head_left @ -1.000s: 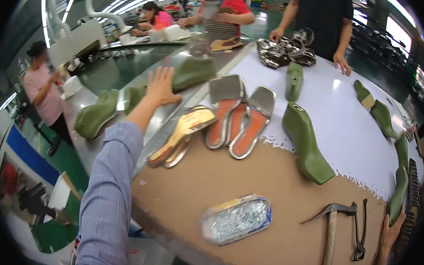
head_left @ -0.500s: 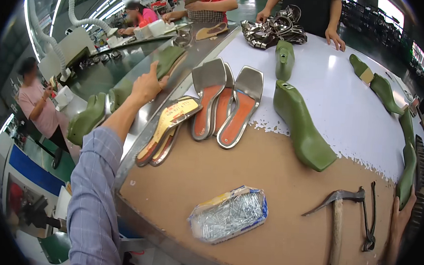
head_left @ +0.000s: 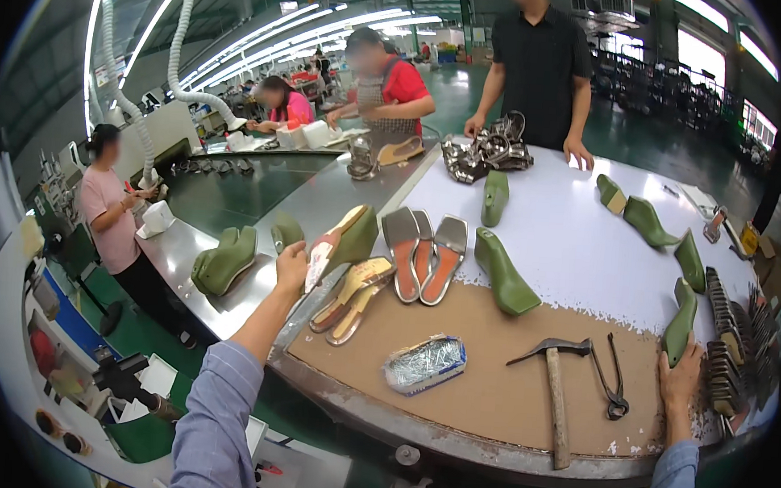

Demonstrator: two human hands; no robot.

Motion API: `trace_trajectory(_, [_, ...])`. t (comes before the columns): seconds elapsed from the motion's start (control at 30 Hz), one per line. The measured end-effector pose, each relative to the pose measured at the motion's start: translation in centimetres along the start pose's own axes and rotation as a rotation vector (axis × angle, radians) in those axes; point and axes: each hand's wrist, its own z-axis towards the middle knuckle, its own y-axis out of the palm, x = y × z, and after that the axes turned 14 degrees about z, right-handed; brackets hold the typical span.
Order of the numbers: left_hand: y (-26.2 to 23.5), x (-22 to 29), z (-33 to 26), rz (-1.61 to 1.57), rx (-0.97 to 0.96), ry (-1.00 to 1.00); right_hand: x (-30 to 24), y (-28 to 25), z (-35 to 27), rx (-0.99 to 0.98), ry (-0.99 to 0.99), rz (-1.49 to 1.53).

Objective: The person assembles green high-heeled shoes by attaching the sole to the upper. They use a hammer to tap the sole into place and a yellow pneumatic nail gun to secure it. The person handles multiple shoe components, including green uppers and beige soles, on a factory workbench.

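Observation:
My left hand (head_left: 292, 266) is stretched out over the metal conveyor and grips a green shoe last with a sole on it (head_left: 346, 241), lifted and tilted. Just right of it lie gold sandal soles (head_left: 352, 288) and a row of grey and orange insoles (head_left: 424, 243). My right hand (head_left: 682, 380) rests on the brown work surface (head_left: 489, 384) at the right edge, touching the lower end of a green shoe last (head_left: 680, 312). A hammer (head_left: 552, 379) and pincers (head_left: 613, 383) lie left of that hand.
A foil-wrapped packet (head_left: 425, 363) lies near the front edge. More green lasts (head_left: 503, 272) are scattered on the white sheet (head_left: 570, 237). A person in black (head_left: 540, 65) stands at the far side by a pile of metal buckled parts (head_left: 486, 151). Other workers stand along the conveyor (head_left: 232, 207).
My left hand has closed on the green last with the sole and lifted it off the conveyor. The view has tilted up and back, showing more of the bench.

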Motion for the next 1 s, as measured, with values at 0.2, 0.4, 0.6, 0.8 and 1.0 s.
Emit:
trace_trajectory(0.2, [-6.5, -0.4, -1.1, -0.035, 0.196, 0.151, -1.7, 0.8, 0.3, -0.026, 0.037, -0.149])
trace_trajectory(0.4, [-12.7, 7.4, -14.8, -0.074, -0.010, 0.253, -26.6, -13.3, -2.8, -0.082, -0.688, 0.360])
trace_trajectory(0.6, [-18.0, 8.0, -32.9, 0.246, -0.654, 0.240, -43.6, -18.5, -12.5, -0.584, -1.261, 0.541])
trace_trajectory(0.8, [-11.0, 2.3, -43.9, 0.233, -1.159, 0.060, -31.4, -16.0, -26.1, -1.149, -0.876, 0.361])
trace_trajectory(1.0, [-9.0, 0.5, -44.6, 0.667, -0.973, 0.672, -29.8, -9.9, -33.7, -0.818, -0.799, 0.368])
